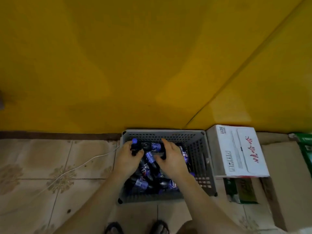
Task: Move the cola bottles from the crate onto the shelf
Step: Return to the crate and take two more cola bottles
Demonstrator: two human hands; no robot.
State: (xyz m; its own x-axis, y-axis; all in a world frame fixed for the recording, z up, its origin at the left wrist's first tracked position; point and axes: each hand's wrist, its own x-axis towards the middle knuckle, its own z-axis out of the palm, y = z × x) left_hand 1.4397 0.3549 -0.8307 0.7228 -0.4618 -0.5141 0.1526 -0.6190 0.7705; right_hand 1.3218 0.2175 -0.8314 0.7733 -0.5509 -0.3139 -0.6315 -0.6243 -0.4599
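Both hands reach down into the grey crate [200,157] on the tiled floor [50,166]. Left hand [127,157] grips a cola bottle [152,146] near its blue cap; right hand [171,160] curls over that bottle's body (more bottles [143,182] lie heaped beneath). White carton [239,151] sits just beside.

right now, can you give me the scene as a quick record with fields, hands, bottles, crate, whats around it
crate: grey perforated crate on the tiled floor, against a yellow wall
contents: many cola bottles lying jumbled inside
left hand: left hand grips the neck end of the top bottle, near its blue cap
right hand: right hand curled round the same bottle's other end
beside crate: white cardboard box on its right; white cable on the floor to its left
shelf: not in view
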